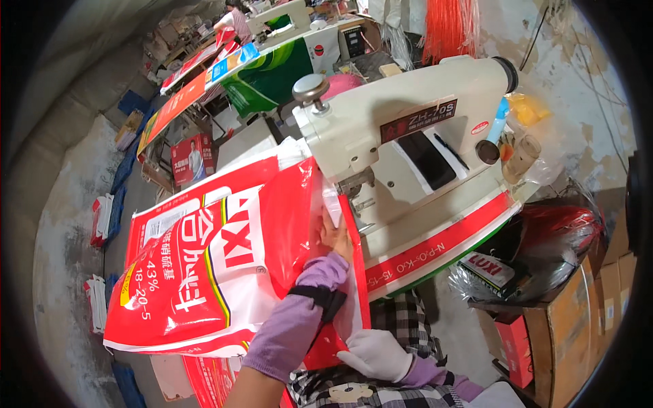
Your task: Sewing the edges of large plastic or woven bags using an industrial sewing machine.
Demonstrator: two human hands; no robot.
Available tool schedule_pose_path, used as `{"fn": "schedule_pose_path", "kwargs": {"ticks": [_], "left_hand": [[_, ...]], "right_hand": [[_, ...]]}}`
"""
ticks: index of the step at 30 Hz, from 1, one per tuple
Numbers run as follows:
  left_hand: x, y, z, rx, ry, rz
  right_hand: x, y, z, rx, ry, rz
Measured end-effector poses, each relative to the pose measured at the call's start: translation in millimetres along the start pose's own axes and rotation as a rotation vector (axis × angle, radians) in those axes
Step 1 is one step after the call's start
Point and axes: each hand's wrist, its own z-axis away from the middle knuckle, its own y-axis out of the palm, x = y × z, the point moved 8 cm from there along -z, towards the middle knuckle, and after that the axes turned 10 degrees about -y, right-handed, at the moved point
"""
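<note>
A large glossy red and white printed sack (286, 204) lies slanted across the left and middle, its right edge close to the sewing machine's needle area. My left hand (337, 241), bare below a purple sleeve with a black band, grips the sack near that edge; its fingertips are partly covered by the plastic. Lower down, my right hand (377, 355) in a white glove pinches the sack's lower right corner. The cream sewing machine (408, 102) stands just beyond my hands, its presser parts (360, 190) beside the sack's edge.
A black phone (426, 161) and a pen (451, 151) lie on the machine. At right are a plastic-wrapped pile (558, 231) and a wooden cabinet (571, 326). Red strands (451, 30) hang behind. Another person (236, 22) works at a far table. A red box (192, 158) stands at left.
</note>
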Motion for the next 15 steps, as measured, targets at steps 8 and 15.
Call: {"fn": "schedule_pose_path", "kwargs": {"ticks": [8,15], "left_hand": [[-144.6,-149.7,183.3,1.128,0.455,0.086],[18.3,-335.3,143.6,0.021,-0.068,-0.855]], "right_hand": [[-99.5,3.1,81.2,-0.155,0.234,-0.239],[-139.6,-16.3,30.5,-0.258,0.366,-0.330]]}}
